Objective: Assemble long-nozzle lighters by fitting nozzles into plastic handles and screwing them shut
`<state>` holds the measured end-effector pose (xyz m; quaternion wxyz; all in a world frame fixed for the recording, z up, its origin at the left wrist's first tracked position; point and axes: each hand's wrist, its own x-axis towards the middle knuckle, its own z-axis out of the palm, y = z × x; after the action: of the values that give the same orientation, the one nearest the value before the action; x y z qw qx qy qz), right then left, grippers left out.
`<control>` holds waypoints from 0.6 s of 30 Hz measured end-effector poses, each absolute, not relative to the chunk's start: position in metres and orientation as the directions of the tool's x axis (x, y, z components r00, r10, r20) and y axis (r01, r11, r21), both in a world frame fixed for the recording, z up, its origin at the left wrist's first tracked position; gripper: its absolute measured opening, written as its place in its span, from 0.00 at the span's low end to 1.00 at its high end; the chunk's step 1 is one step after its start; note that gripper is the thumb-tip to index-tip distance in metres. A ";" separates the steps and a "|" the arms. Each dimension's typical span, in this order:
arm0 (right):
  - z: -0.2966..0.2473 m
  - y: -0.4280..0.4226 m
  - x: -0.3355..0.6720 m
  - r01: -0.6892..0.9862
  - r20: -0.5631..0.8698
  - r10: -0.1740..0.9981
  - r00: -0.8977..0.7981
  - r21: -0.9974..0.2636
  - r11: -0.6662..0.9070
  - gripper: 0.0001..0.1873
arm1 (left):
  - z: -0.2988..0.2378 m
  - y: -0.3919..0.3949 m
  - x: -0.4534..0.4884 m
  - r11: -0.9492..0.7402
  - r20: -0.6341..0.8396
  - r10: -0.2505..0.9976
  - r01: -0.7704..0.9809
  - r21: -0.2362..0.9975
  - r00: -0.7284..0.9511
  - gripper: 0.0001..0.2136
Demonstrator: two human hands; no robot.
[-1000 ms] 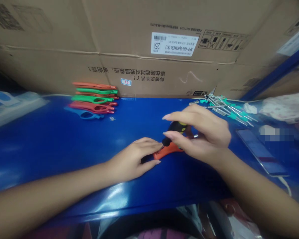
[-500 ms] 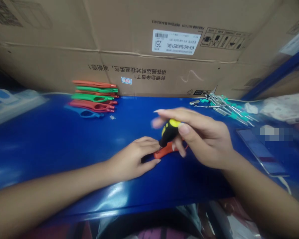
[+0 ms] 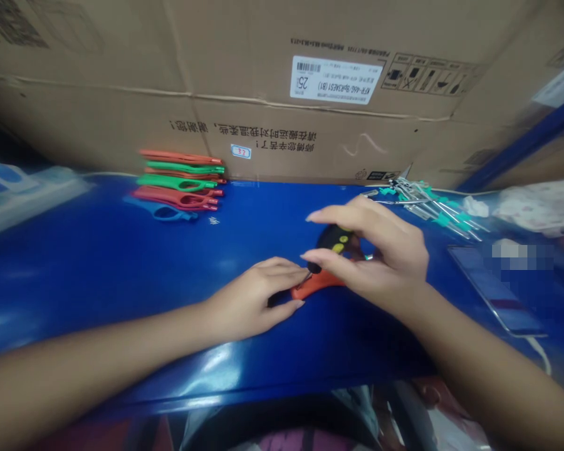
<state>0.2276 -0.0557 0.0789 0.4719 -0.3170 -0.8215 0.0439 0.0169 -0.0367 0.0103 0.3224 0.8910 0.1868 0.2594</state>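
My right hand is closed around a stubby black-and-yellow screwdriver, its tip pointing down and left onto an orange plastic handle piece that lies on the blue tabletop. My left hand lies low on the table with fingers pinched on the left end of that orange piece, holding it flat. The rest of the orange piece is hidden under my right hand.
A stack of orange, green, red and blue plastic handles lies at the back left. Several teal-handled metal pieces lie at the back right. A phone rests at the right. A big cardboard box walls off the back.
The screwdriver was lifted and tilted upright half a second ago; now my right hand has lowered it again onto the orange piece. My left hand has stayed in place.
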 end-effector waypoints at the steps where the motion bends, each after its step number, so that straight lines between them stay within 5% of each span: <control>1: 0.079 -0.056 0.228 0.482 0.764 0.535 -0.362 -0.338 0.809 0.13 | 0.010 -0.037 0.017 -0.724 0.345 0.499 0.164 0.670 0.795 0.11; 6: 0.084 -0.060 0.228 0.296 0.515 0.724 -0.459 -0.680 0.671 0.19 | 0.009 -0.037 0.017 -0.725 0.335 0.504 0.179 0.665 0.796 0.11; 8: 0.085 -0.059 0.227 0.308 0.580 0.698 -0.419 -0.633 0.710 0.13 | 0.009 -0.037 0.016 -0.723 0.334 0.508 0.182 0.666 0.794 0.11; 12: 0.084 -0.057 0.228 0.469 0.779 0.517 -0.355 -0.330 0.819 0.06 | 0.008 -0.037 0.016 -0.725 0.345 0.507 0.175 0.666 0.790 0.14; 16: 0.083 -0.058 0.230 0.376 0.558 0.673 -0.486 -0.562 0.737 0.17 | 0.009 -0.037 0.017 -0.728 0.341 0.503 0.177 0.662 0.794 0.12; 18: 0.083 -0.059 0.230 0.385 0.598 0.665 -0.447 -0.543 0.746 0.13 | 0.009 -0.037 0.017 -0.729 0.334 0.499 0.179 0.660 0.800 0.13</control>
<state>0.2304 -0.0585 0.0829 0.4210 -0.3148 -0.8342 0.1666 0.0169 -0.0370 0.0089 0.3153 0.8947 0.1896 0.2534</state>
